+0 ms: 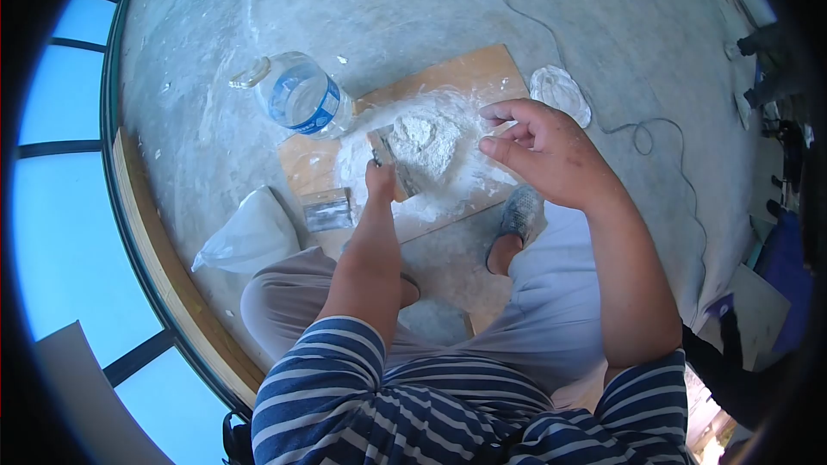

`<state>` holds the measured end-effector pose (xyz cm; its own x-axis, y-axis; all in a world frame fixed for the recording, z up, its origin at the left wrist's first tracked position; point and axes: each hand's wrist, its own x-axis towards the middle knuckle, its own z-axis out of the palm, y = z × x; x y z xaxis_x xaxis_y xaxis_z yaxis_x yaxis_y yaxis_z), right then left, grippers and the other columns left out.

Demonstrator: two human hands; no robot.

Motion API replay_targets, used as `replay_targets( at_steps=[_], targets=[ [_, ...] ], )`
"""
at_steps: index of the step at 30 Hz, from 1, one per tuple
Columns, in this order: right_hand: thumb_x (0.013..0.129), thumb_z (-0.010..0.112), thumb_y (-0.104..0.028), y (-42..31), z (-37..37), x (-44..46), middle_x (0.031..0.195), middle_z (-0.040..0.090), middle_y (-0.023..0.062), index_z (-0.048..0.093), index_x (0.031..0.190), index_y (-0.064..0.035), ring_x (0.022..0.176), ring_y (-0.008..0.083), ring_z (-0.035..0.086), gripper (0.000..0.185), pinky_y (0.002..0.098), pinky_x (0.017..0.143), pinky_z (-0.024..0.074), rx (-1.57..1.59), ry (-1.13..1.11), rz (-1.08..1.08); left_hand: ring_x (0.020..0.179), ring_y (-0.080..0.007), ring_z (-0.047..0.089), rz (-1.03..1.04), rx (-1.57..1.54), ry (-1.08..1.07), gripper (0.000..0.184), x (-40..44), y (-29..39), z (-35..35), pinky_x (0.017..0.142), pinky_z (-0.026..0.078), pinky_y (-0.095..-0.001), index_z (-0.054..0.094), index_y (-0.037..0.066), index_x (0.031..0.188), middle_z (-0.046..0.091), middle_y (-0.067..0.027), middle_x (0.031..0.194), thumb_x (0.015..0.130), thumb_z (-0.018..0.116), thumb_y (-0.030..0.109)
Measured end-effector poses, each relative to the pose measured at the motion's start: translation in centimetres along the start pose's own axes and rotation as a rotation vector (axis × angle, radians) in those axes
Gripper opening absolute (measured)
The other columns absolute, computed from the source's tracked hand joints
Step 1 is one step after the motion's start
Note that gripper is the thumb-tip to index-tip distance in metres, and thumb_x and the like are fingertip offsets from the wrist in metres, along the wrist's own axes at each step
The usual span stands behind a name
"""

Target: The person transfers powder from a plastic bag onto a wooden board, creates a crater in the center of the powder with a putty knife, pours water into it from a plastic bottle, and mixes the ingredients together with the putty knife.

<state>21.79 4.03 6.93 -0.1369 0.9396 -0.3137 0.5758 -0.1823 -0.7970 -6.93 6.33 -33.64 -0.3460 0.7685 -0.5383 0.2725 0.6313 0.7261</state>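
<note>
My left hand (pixel 381 179) grips a wide putty knife (pixel 383 148), its blade standing on edge against the left side of a heap of white powder (pixel 426 139). Over the right side of the powder hovers my right hand (pixel 547 151), fingers bent and thumb apart from the index finger; I see nothing clearly held in it. The powder lies on a wooden board (pixel 482 65), with white dust spread around the heap. A second wide scraper (pixel 327 210) rests flat at the board's near left corner.
A large clear plastic bottle (pixel 301 96) with a blue label stands at the board's left. A white plastic bag (pixel 250 232) sits nearer me. To the right are a crumpled whitish bag (pixel 560 95) and a cable (pixel 682 155) on the concrete floor. Windows line the left.
</note>
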Motion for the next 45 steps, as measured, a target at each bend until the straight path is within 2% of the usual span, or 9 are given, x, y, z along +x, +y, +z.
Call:
replay_targets(
  at_steps=[7, 11, 14, 18, 22, 29, 34, 38, 45],
  targets=[
    [0.087, 0.069, -0.039, -0.2, -0.1, 0.1, 0.119, 0.065, 0.0171, 0.062, 0.124, 0.0000, 0.103, 0.0262, 0.065, 0.055, 0.0375, 0.087, 0.0523, -0.003, -0.012, 0.014, 0.101, -0.0447, 0.063, 0.269, 0.346, 0.058, 0.036, -4.2, 6.7, 0.9, 0.086, 0.050, -0.0482, 0.058, 0.000, 0.119, 0.067, -0.0258, 0.104, 0.086, 0.057, 0.015],
    [0.087, 0.068, -0.041, 0.1, 0.1, 0.1, 0.119, 0.065, 0.0170, 0.062, 0.125, -0.0009, 0.104, 0.0263, 0.065, 0.056, 0.0378, 0.087, 0.0520, 0.001, -0.005, 0.016, 0.100, -0.0428, 0.062, 0.456, 0.527, 0.002, 0.037, -6.2, 7.6, 2.2, 0.087, 0.050, -0.0499, 0.056, 0.002, 0.123, 0.064, -0.0235, 0.109, 0.088, 0.053, 0.012],
    [0.087, 0.068, -0.041, 0.4, -0.1, 0.0, 0.119, 0.065, 0.0167, 0.062, 0.125, -0.0015, 0.104, 0.0262, 0.065, 0.054, 0.0374, 0.087, 0.0519, -0.013, 0.009, -0.006, 0.103, -0.0412, 0.062, 0.519, 0.571, -0.056, 0.039, -7.5, 8.6, 1.6, 0.089, 0.050, -0.0473, 0.058, 0.005, 0.124, 0.064, -0.0221, 0.109, 0.086, 0.060, 0.013],
    [0.088, 0.071, -0.032, 0.7, 0.0, 0.1, 0.106, 0.069, 0.0166, 0.062, 0.123, -0.0007, 0.096, 0.0218, 0.066, 0.048, 0.0330, 0.085, 0.0519, 0.019, 0.033, -0.048, 0.102, -0.0409, 0.062, 0.608, 0.580, -0.118, 0.039, -9.4, 9.7, 0.8, 0.088, 0.050, -0.0472, 0.060, 0.005, 0.123, 0.064, -0.0223, 0.108, 0.085, 0.061, 0.012],
    [0.088, 0.071, -0.033, -0.1, -0.3, -0.3, 0.108, 0.069, 0.0152, 0.062, 0.123, -0.0004, 0.096, 0.0216, 0.066, 0.048, 0.0333, 0.086, 0.0518, 0.042, 0.021, -0.012, 0.103, -0.0406, 0.062, 0.608, 0.619, -0.193, 0.039, -10.5, 8.4, 2.4, 0.089, 0.050, -0.0483, 0.059, 0.007, 0.125, 0.063, -0.0231, 0.110, 0.087, 0.052, 0.011],
    [0.088, 0.071, -0.034, 1.1, -0.4, 0.0, 0.110, 0.069, 0.0140, 0.062, 0.123, -0.0003, 0.098, 0.0227, 0.066, 0.049, 0.0347, 0.086, 0.0520, 0.031, 0.047, -0.039, 0.108, -0.0398, 0.060, 0.430, 0.661, -0.121, 0.040, -8.0, 7.3, 1.9, 0.094, 0.048, -0.0481, 0.058, 0.006, 0.126, 0.063, -0.0232, 0.111, 0.087, 0.049, 0.010],
    [0.088, 0.070, -0.034, 0.8, -0.4, -0.1, 0.111, 0.069, 0.0139, 0.062, 0.123, -0.0002, 0.098, 0.0231, 0.066, 0.049, 0.0348, 0.086, 0.0521, 0.000, 0.055, -0.065, 0.106, -0.0396, 0.061, 0.480, 0.697, -0.055, 0.041, -9.8, 11.3, -0.4, 0.092, 0.050, -0.0474, 0.059, 0.008, 0.127, 0.064, -0.0220, 0.112, 0.088, 0.051, 0.012],
    [0.088, 0.070, -0.035, 0.2, -0.3, -0.3, 0.112, 0.068, 0.0136, 0.062, 0.123, -0.0004, 0.098, 0.0228, 0.066, 0.049, 0.0346, 0.086, 0.0519, 0.029, 0.032, -0.024, 0.103, -0.0383, 0.061, 0.507, 0.905, -0.106, 0.041, -8.0, 8.7, -0.2, 0.089, 0.052, -0.0477, 0.061, 0.016, 0.126, 0.062, -0.0185, 0.110, 0.087, 0.050, 0.009],
    [0.088, 0.070, -0.035, 0.3, -0.1, 0.2, 0.113, 0.068, 0.0133, 0.062, 0.123, -0.0006, 0.101, 0.0222, 0.065, 0.049, 0.0345, 0.087, 0.0516, 0.005, 0.040, -0.019, 0.106, -0.0383, 0.061, 0.583, 0.853, -0.265, 0.041, -10.6, 8.7, 1.1, 0.091, 0.051, -0.0475, 0.061, 0.013, 0.126, 0.063, -0.0190, 0.113, 0.087, 0.048, 0.008]
  ],
)
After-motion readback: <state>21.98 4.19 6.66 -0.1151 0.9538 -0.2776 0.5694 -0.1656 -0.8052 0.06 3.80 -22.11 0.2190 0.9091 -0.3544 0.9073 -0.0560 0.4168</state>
